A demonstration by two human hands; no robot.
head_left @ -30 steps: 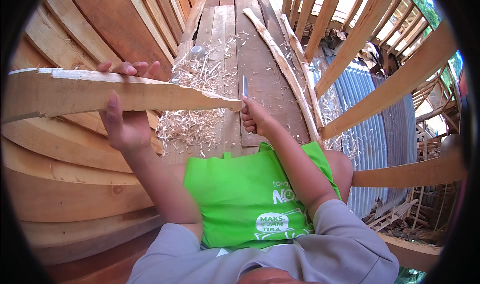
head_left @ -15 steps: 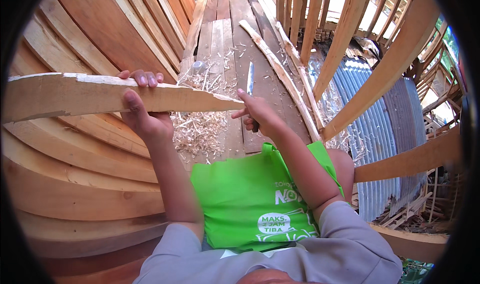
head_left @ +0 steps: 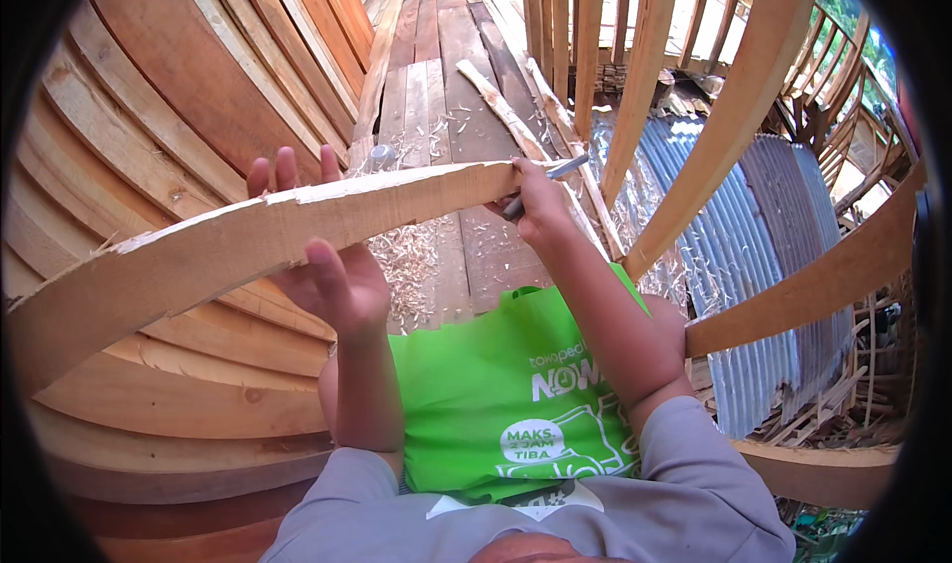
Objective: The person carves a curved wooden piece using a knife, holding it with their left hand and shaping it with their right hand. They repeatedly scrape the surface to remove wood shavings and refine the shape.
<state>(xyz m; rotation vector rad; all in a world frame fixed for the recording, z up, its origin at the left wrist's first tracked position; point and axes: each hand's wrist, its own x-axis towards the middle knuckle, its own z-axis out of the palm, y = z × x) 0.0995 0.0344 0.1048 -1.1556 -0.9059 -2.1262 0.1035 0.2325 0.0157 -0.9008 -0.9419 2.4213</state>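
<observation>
A long wooden plank (head_left: pixel 198 255) with a pale, roughly cut upper edge slants across in front of me, its broad end at the far left. My right hand (head_left: pixel 542 204) is closed at its narrow right tip, and also grips a knife (head_left: pixel 568 165) whose blade points right, away from the plank. Around the plank's middle, my left hand (head_left: pixel 342 287) is open: the fingers stretch up behind the wood and the thumb stands apart on the near side. Whether the left palm touches the plank I cannot tell.
A green bag (head_left: pixel 476 375) covers my lap. Wood shavings (head_left: pixel 409 265) lie on the board floor, near a small clear cup (head_left: pixel 382 156). Stripped poles (head_left: pixel 504 112) lie ahead. Curved planking (head_left: pixel 188 394) rises at left; upright ribs (head_left: pixel 734 166) and corrugated metal sheets (head_left: pixel 709 226) are at right.
The plank has swung, its right tip rising and its left end dropping nearer. My left hand has loosened its grip. My right hand has closed on the tip, and the knife has turned to the right.
</observation>
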